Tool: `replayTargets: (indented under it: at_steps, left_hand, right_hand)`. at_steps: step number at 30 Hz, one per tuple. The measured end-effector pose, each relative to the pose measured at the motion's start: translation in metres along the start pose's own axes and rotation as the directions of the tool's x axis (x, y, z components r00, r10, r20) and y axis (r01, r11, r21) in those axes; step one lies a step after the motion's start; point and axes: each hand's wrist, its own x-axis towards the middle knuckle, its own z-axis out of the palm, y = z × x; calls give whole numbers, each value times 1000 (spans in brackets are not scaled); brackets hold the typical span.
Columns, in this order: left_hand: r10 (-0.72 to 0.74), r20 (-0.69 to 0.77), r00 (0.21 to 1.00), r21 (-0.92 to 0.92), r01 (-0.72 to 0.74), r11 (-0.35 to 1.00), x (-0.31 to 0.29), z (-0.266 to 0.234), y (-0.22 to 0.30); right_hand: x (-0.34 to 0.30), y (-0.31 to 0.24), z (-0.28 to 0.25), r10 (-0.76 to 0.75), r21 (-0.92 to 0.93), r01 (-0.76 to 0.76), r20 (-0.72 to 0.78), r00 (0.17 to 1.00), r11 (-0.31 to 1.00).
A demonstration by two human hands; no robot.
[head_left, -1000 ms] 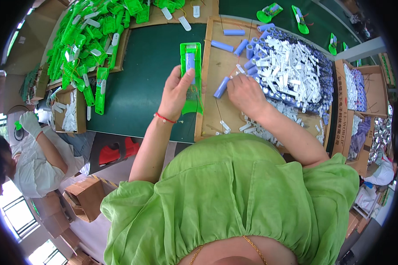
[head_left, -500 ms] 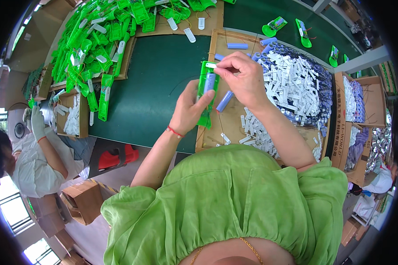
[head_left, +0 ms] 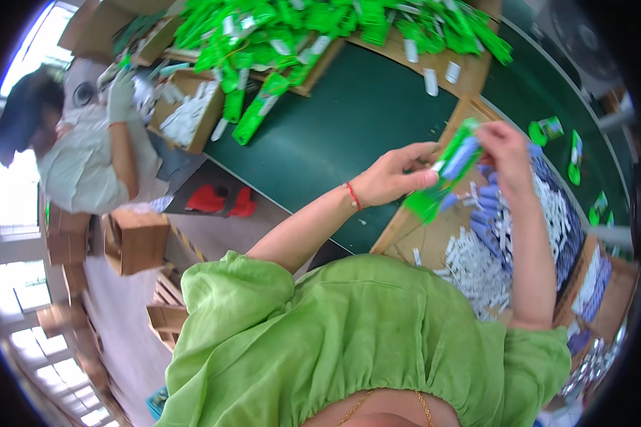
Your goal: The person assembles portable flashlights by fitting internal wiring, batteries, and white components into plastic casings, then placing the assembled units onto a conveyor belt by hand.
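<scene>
Left hand [head_left: 399, 171]: grip closed round a green case [head_left: 451, 175], thumb over the near side, fingers behind. Case is held in the air over the left edge of the wooden tray [head_left: 413, 235], tilted, open face up, blue cell [head_left: 464, 155] lying lengthwise inside. Probably held like that so the inside faces the wearer and the other hand gets at the top end.

Right hand [head_left: 504, 146]: fingers bent at the case's upper end, above the tray's far part. Blurred; cannot tell if the grip is pinching a small part or only touching the case. Left looks like the steadying hand, right the working one.

In the tray: loose blue cells [head_left: 486, 213] roughly mid-tray, white strip pile [head_left: 473, 274] at its near end, more white strips [head_left: 550, 213] toward its right side. Likely put there to be in short reach of the right hand.

Left of the tray: bare green table [head_left: 320, 135], perhaps working room. Beyond the tray, to its far left: big heap of green cases [head_left: 263, 43], pale pieces among them. Past the tray's far right: a few separate green cases [head_left: 575, 156], spaced apart, maybe to keep them off the heap. Well left of the tray: cardboard box [head_left: 210, 124] with white pieces, co-worker [head_left: 92, 171] next to it.
</scene>
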Motion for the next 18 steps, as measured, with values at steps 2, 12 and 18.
replayTargets:
  at_steps: [2,12,18]
  left_hand:
    - [-223,-280,934,-393,100,914,-5,-32,6]
    - [-434,-880,195,-456,-604,654,-43,-194,-43]
    - [-244,-959,141,-280,-561,779,-7,-168,-18]
  right_hand:
    - [48,-7,-52,-75,58,85,-151,986,995]
    - [231,76,-265,6,-185,-108,-478,878,977]
    - [253,105,-273,-326,-630,-136,-561,761,765]
